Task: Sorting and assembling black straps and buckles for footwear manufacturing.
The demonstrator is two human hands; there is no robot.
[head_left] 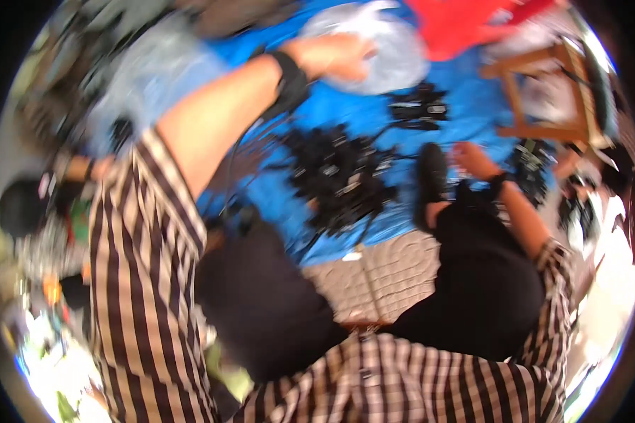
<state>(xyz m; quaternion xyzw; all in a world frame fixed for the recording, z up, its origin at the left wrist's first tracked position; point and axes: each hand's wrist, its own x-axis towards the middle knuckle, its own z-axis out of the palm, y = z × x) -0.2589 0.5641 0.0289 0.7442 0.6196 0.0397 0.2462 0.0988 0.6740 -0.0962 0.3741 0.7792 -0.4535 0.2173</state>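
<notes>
My left arm, with a black wristband, stretches far forward. My left hand (339, 56) is over the near left part of a clear plastic bag (395, 67); motion blur hides whether its fingers hold anything. Beside my right knee and black shoe (431, 173) is my right hand (476, 161), also with a dark wristband; its fingers are smeared. Between my legs, a heap of small black pieces (342, 176) lies on a blue tarp (473, 92); their kind is too blurred to make out. A smaller black bundle (418, 107) lies beyond the heap.
A wooden stool or frame (511, 99) stands at the far right, near a red cloth or sheet (451, 28). Another clear plastic bag (155, 77) lies at the far left. A person in a black cap (25, 204) is at my left. Paving (381, 275) shows below the tarp.
</notes>
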